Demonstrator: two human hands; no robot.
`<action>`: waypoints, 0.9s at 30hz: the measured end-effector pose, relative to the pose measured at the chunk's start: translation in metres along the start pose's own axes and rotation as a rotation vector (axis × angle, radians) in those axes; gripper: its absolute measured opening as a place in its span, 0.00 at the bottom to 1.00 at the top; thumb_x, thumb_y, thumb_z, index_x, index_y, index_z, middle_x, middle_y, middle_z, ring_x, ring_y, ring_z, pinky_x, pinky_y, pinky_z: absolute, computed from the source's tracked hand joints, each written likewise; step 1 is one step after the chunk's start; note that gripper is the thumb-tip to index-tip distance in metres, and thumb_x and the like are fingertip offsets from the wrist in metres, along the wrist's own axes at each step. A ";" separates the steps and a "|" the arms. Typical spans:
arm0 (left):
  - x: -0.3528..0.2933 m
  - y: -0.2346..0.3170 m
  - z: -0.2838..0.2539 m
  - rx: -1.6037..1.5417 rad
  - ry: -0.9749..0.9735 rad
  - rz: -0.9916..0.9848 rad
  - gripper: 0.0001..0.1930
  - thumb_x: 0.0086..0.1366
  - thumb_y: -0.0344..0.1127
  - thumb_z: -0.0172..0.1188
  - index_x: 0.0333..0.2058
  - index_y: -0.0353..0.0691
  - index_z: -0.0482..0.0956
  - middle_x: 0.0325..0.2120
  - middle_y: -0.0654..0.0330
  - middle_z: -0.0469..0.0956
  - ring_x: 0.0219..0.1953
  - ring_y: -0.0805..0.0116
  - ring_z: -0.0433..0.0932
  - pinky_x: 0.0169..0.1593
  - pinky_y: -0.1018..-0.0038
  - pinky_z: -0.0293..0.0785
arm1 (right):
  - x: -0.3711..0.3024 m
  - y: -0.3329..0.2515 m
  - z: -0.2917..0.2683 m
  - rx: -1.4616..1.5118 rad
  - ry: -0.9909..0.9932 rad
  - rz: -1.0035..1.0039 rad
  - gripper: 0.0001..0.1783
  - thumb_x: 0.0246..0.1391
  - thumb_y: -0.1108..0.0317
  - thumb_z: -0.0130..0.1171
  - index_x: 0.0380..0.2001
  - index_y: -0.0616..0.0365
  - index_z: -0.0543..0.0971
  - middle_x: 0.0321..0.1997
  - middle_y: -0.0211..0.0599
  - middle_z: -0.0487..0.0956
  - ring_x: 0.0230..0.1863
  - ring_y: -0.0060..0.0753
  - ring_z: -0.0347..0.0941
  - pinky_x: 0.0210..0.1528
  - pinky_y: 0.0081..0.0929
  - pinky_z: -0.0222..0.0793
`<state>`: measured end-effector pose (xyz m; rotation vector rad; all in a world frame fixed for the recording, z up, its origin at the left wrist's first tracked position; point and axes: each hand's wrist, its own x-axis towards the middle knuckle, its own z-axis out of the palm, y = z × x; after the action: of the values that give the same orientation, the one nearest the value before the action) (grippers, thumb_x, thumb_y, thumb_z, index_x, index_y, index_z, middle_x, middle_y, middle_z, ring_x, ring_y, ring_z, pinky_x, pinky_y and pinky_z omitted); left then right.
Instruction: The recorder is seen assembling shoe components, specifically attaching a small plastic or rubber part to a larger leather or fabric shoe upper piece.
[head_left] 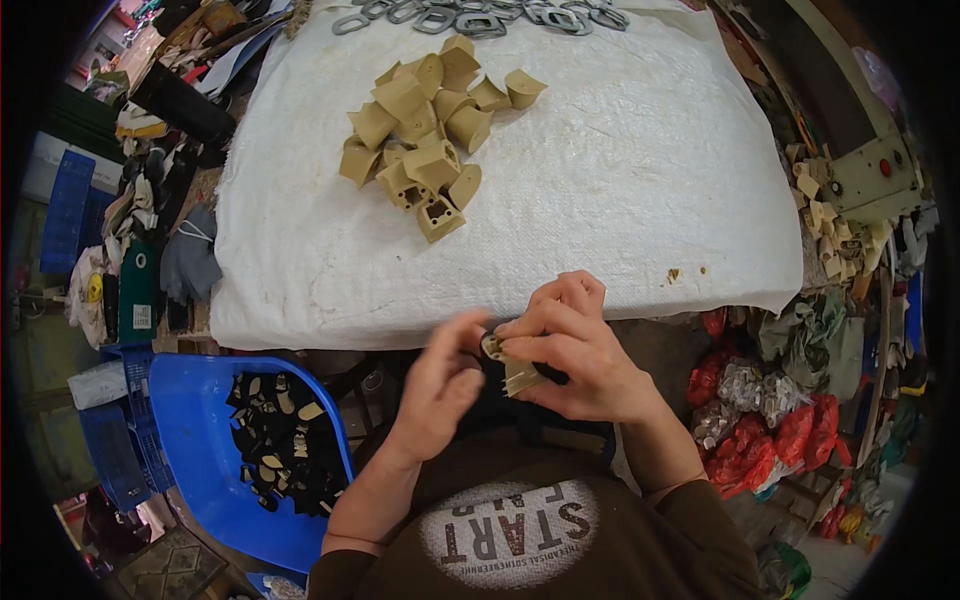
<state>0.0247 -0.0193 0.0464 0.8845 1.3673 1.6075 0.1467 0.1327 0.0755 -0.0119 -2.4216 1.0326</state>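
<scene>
My right hand [585, 350] is closed around a tan moulded plastic piece [519, 377], held over my lap just off the near edge of the white-covered table. One end of this piece shows a recess close to my fingertips. My left hand [440, 375] is beside it on the left, slightly blurred, with thumb and fingers apart and nothing visible between them. Further away on the white woven sheet [610, 190] lies a loose pile of similar tan hollow pieces [405, 110], some with square openings and small holes showing.
Several grey metal frame-shaped rings [475, 22] lie at the sheet's far edge. On the lower left stands a blue plastic tub [185, 410] with black and tan bits inside. Red plastic bags [755, 455] and more tan pieces [825, 225] are on the right; a grey cloth [190, 260] hangs left.
</scene>
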 end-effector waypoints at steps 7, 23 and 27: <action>-0.002 -0.004 0.010 0.043 -0.062 -0.161 0.21 0.65 0.47 0.46 0.44 0.31 0.67 0.30 0.61 0.72 0.33 0.76 0.68 0.38 0.77 0.66 | -0.002 -0.003 0.008 -0.040 -0.047 -0.041 0.27 0.26 0.67 0.70 0.37 0.53 0.75 0.40 0.26 0.75 0.41 0.36 0.66 0.47 0.41 0.51; 0.000 0.002 0.013 0.097 0.068 -0.020 0.18 0.63 0.40 0.54 0.45 0.35 0.65 0.28 0.62 0.72 0.29 0.78 0.68 0.35 0.80 0.68 | -0.028 -0.016 0.037 0.470 0.318 0.528 0.12 0.48 0.73 0.61 0.36 0.63 0.75 0.37 0.39 0.72 0.33 0.35 0.68 0.38 0.27 0.65; -0.006 -0.007 0.020 0.168 0.127 0.056 0.16 0.63 0.39 0.53 0.43 0.35 0.64 0.26 0.61 0.71 0.27 0.77 0.67 0.32 0.78 0.68 | -0.025 -0.015 0.043 0.339 0.363 0.344 0.03 0.51 0.77 0.56 0.31 0.62 0.75 0.27 0.36 0.73 0.29 0.37 0.67 0.34 0.29 0.63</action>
<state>0.0465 -0.0164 0.0428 0.9396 1.5976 1.6323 0.1517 0.0879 0.0495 -0.4714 -1.9317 1.4414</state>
